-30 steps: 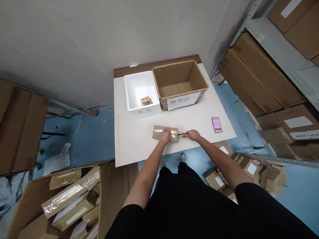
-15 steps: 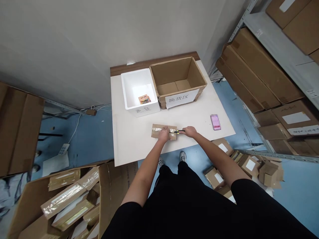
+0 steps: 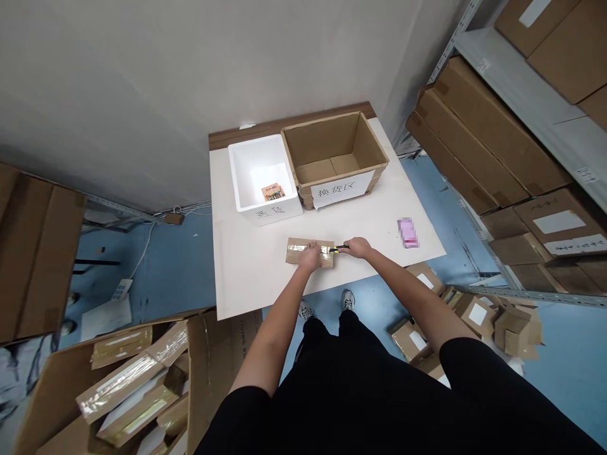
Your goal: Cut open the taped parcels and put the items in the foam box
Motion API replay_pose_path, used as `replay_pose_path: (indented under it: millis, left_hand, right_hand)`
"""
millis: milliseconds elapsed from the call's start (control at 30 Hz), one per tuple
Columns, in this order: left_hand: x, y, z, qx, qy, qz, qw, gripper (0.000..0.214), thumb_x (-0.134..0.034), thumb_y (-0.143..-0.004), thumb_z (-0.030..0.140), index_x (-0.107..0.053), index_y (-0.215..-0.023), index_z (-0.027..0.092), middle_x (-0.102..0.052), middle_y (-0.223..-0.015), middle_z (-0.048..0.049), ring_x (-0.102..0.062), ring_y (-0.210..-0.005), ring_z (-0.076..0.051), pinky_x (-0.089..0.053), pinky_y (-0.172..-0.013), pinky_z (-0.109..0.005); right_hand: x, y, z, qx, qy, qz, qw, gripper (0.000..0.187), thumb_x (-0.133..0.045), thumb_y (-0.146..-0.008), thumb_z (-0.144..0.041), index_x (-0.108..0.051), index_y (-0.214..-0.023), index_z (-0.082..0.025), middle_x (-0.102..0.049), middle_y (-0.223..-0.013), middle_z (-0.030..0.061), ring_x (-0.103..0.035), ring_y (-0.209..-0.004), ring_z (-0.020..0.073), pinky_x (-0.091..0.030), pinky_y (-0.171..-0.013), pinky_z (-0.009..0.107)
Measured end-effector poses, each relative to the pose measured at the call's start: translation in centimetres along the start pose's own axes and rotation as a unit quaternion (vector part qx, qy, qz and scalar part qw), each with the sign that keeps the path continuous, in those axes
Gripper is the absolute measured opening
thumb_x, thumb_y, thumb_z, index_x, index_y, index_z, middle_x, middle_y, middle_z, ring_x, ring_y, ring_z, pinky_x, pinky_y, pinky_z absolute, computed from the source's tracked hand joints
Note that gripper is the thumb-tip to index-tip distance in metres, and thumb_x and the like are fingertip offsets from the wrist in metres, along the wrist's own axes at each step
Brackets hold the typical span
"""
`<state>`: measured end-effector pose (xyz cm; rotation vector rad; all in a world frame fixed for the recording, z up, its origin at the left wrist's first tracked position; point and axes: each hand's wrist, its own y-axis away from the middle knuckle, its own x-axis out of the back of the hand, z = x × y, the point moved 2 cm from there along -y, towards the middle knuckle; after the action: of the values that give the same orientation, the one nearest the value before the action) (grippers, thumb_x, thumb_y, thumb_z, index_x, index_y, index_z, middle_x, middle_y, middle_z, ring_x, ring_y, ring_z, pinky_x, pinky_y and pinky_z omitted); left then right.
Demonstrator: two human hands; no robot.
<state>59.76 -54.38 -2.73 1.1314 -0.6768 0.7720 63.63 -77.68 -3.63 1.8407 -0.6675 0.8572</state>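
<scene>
Holding the parcel (image 3: 293, 250) near the table edge (image 3: 256, 304) — left hand (image 3: 310, 256), room leftward.

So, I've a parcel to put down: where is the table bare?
Front left of the table, between its left edge, the foam box and the small carton. A smaller patch lies between the cardboard box, right hand and pink item. Crowded: the back, where both boxes stand, and around the carton, where the left hand and tool are.
</scene>
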Motion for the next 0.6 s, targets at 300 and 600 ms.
replay_pose_path:
  millis: [300, 600]
  left_hand:
    - [-0.7, 0.1, 0.6, -0.018, -0.063, 0.006, 0.998, 0.068, -0.093, -0.07, 0.038, -0.066, -0.132, 0.024, -0.036, -0.169, -0.0162, -0.036, -0.152, -0.04, -0.037, -0.121, -0.046]
    - [-1.6, 0.1, 0.4, -0.001, -0.041, 0.022, 0.999, 0.062, -0.096, -0.065, 0.033, -0.068, -0.12, 0.025, -0.039, -0.168, -0.0133, -0.036, -0.152, -0.04, -0.036, -0.121, -0.046]
  right_hand:
    - [0.0, -0.9, -0.6, 0.03, 0.002, -0.022, 0.999, 0.044, -0.056, -0.101, -0.067, -0.078, -0.103, -0.028, -0.08, -0.1, 0.0087, -0.073, -0.1, 0.0277, -0.045, -0.075, 0.031]
    - [-0.4, -0.6, 0.3, 0.046, 0.003, -0.059, 0.997, 0.047, -0.054, -0.101, -0.067, -0.078, -0.095, -0.028, -0.079, -0.096, 0.0078, -0.072, -0.096, 0.0265, -0.043, -0.071, 0.03]
